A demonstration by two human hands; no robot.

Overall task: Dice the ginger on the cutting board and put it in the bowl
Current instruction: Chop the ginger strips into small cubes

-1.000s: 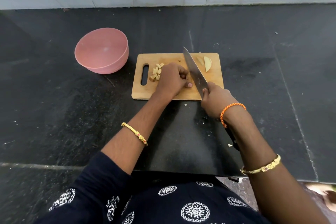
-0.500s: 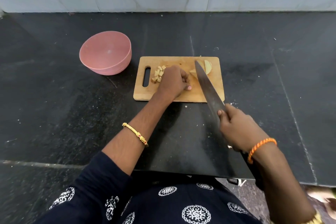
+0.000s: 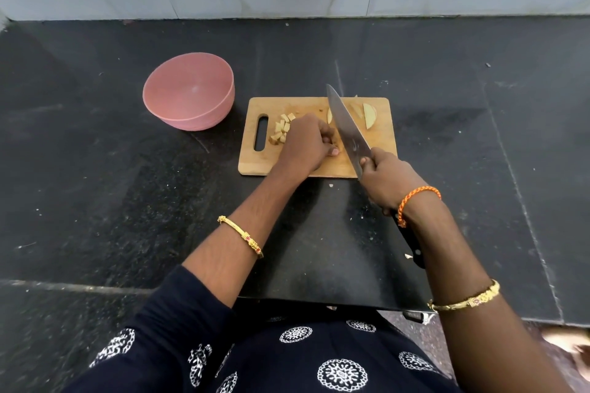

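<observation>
Ginger cubes (image 3: 282,131) on wooden board (image 3: 319,166), left hand (image 3: 306,145) curled over a piece, right hand (image 3: 388,180) gripping steel knife (image 3: 346,124)

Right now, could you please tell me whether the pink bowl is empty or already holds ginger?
Empty: the round pink plastic bowl shows only bare interior; the diced ginger cubes lie on the wooden cutting board.

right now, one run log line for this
step: dicing | left hand: holds ginger | right hand: grips knife | bowl: empty
</observation>
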